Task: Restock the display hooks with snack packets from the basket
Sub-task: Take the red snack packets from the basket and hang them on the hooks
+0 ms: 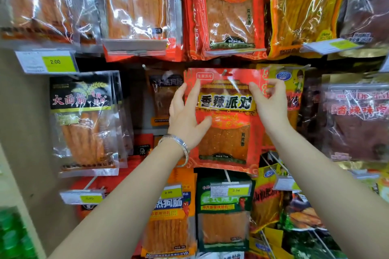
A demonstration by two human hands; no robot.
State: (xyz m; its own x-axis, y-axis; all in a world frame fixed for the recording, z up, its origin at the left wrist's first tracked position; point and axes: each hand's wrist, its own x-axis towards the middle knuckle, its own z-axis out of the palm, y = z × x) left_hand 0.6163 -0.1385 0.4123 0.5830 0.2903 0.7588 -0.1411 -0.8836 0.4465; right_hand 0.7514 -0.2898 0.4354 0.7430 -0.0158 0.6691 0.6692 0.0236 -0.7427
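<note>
A red snack packet [226, 132] with a clear window and black lettering hangs upright in the middle row of the display. The tip of a metal hook [224, 72] shows through its hang hole at the top edge. My left hand [186, 112] holds the packet's left side, fingers up along the edge and thumb across the front. A silver bracelet sits on that wrist. My right hand [270, 101] pinches the packet's top right corner. The basket is out of view.
Snack packets fill the hooks all around: a black and clear packet [84, 122] at left, red ones [226, 10] above, a green one [224, 214] below, a yellow one [294, 82] behind at right. Yellow price tags [53, 61] jut forward. A beige wall borders the left.
</note>
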